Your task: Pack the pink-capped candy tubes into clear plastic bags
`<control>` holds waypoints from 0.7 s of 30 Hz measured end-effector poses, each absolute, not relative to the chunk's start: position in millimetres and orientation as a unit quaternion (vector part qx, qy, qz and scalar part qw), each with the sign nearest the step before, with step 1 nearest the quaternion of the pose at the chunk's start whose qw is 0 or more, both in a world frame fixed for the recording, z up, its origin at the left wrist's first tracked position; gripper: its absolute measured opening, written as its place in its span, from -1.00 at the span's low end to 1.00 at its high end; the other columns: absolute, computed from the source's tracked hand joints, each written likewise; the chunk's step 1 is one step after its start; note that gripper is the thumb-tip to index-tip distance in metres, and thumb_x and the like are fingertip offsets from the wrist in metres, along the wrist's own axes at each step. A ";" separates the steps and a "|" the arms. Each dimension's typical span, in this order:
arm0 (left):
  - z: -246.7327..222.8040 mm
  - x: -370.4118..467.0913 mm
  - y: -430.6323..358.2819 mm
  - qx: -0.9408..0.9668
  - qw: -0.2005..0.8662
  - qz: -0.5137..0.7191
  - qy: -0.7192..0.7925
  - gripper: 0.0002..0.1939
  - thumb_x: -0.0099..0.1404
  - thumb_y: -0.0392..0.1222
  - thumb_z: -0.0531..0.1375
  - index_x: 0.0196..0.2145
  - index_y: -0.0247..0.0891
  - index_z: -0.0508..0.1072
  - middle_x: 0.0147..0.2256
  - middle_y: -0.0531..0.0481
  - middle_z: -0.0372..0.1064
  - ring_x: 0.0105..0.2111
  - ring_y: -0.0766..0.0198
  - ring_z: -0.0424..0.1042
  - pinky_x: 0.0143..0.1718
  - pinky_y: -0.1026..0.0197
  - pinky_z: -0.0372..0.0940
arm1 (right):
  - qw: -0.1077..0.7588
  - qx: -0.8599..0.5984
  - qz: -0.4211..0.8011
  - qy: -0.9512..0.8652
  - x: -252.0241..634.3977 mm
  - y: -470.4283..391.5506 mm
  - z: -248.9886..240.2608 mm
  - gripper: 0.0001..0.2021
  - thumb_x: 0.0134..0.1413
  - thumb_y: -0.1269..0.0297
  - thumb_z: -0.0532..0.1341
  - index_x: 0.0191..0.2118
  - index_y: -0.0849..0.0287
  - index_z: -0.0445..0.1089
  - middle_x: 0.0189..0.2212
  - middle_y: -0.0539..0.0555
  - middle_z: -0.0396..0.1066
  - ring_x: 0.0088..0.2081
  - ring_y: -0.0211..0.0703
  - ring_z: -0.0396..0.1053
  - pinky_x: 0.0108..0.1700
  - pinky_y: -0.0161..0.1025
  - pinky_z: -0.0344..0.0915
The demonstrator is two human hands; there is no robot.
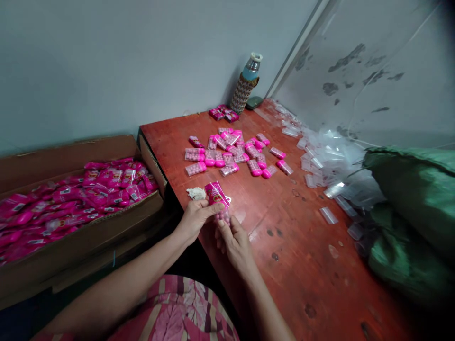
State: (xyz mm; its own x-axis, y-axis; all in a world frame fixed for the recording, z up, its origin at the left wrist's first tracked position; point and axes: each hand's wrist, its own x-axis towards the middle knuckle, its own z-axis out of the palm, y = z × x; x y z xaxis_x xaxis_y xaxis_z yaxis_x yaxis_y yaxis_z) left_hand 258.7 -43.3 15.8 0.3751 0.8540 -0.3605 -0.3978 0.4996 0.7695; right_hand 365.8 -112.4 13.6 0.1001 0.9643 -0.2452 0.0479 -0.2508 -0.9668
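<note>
My left hand (196,219) pinches a pink printed sleeve (214,192) near the table's front left edge. Below the sleeve, my right hand (232,239) grips a clear case of pink balls (222,216), whose upper part meets the sleeve. Fingers cover part of both. A crumpled white scrap (196,193) lies just beyond my left hand. Farther back on the red table (284,222), many similar pink-capped cases (229,161) of balls lie in a loose group.
A cardboard box (117,227) of pink wrapped packs (103,189) stands at the left. At the back are a bottle in a woven holder (244,90) and small pink packs (224,113). Clear empty cases (327,156) and a green sack (408,227) lie at the right.
</note>
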 end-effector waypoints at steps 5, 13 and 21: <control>19.2 256.8 -47.0 0.284 0.812 0.362 0.359 -0.77 -0.03 -0.15 0.31 -0.57 -0.41 0.43 -0.62 -0.07 0.39 -0.63 0.31 0.36 -0.56 0.27 0.27 | 0.453 -0.567 0.571 -0.384 365.4 -112.3 13.4 -0.71 0.09 0.02 0.05 -0.38 0.17 0.19 -0.63 -0.11 0.21 -0.71 -0.41 0.12 -0.73 -0.46 0.02; 14.0 254.3 -47.8 0.210 0.811 0.398 0.374 -0.80 -0.03 -0.21 0.32 -0.49 -0.43 0.46 -0.52 -0.09 0.44 -0.50 0.31 0.42 -0.38 0.28 0.33 | 0.435 -0.632 0.459 -0.449 360.0 -110.1 9.3 -0.76 0.06 0.06 0.09 -0.41 0.13 0.25 -0.66 -0.10 0.21 -0.69 -0.35 0.14 -0.68 -0.41 0.07; 12.7 247.8 -48.5 0.266 0.823 0.351 0.358 -0.80 -0.06 -0.21 0.33 -0.60 -0.43 0.46 -0.64 -0.04 0.37 -0.64 0.38 0.32 -0.54 0.33 0.27 | 0.464 -0.533 0.622 -0.336 353.9 -116.0 9.2 -0.71 0.08 0.01 0.05 -0.37 0.17 0.21 -0.69 -0.14 0.17 -0.78 -0.43 -0.01 -0.77 -0.45 -0.10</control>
